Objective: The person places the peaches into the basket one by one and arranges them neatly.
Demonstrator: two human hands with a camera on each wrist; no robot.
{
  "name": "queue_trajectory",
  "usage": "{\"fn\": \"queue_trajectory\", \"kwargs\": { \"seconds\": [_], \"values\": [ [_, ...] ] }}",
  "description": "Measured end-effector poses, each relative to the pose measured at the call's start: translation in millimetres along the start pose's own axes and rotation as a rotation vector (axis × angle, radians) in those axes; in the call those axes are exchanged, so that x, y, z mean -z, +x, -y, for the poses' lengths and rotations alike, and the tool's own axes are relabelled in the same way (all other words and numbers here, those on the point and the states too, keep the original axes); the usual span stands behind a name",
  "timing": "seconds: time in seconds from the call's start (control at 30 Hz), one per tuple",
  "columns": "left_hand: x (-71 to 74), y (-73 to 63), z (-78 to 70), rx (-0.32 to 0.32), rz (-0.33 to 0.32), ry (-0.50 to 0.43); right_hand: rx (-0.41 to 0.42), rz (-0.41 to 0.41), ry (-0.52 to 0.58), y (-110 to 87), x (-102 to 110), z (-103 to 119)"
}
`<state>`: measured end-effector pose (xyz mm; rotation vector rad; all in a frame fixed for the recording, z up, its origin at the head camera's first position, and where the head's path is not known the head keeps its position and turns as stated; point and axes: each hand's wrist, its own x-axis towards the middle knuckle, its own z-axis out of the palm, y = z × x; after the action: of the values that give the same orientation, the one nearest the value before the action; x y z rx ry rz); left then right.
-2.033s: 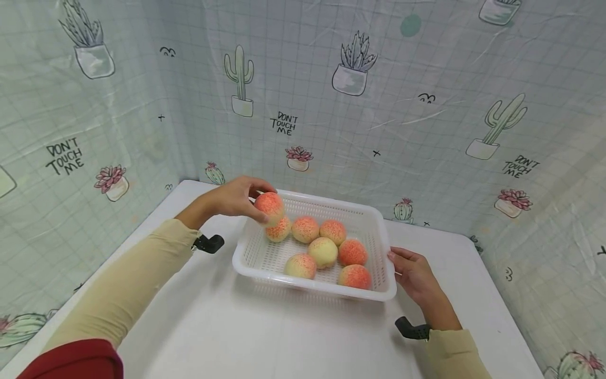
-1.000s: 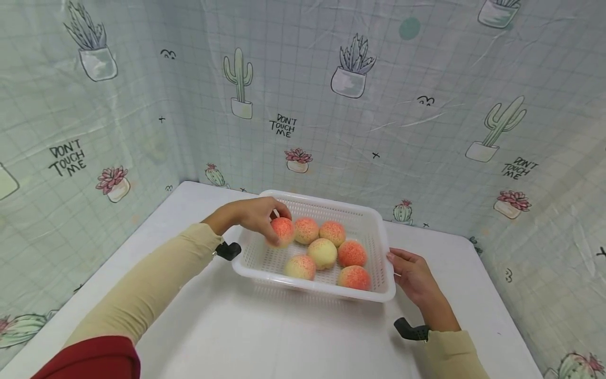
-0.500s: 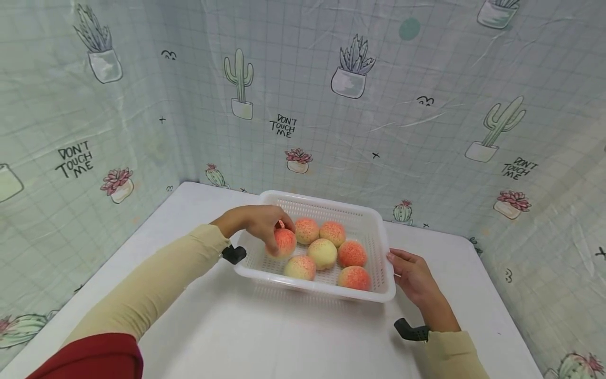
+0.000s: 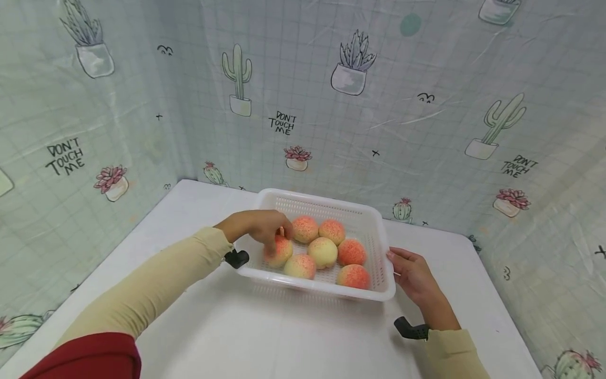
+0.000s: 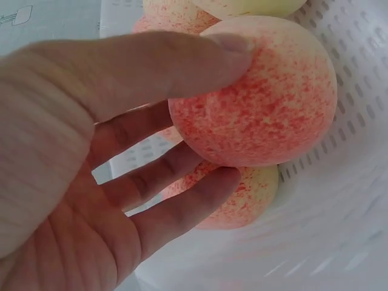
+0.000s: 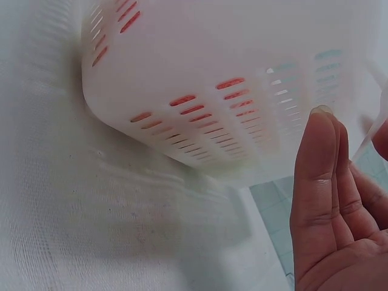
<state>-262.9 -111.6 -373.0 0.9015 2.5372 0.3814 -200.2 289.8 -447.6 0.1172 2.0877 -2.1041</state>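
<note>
left hand (image 4: 258, 227): i pinch a peach (image 4: 280, 251), thumb and fingers curled round it
right hand (image 4: 415, 273): fingers straight against the basket (image 4: 379, 287)

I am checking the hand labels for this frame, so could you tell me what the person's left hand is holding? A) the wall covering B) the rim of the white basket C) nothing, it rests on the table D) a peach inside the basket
D: the left hand grips a peach with thumb and fingers, low inside the white basket.
</note>
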Motion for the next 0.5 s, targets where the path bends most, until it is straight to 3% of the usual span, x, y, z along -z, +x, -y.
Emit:
{"fn": "queue_trajectory", "kwargs": {
  "seconds": [0.27,0.5],
  "values": [
    [-0.3,1.9,-2.9,0.043,0.01,0.017,-0.005,0.01,0.021,0.5,0,1],
    [8.9,-10.3,1.1,-0.008,-0.022,-0.024,0.003,0.006,-0.003,1.2,0,0]
  ]
}}
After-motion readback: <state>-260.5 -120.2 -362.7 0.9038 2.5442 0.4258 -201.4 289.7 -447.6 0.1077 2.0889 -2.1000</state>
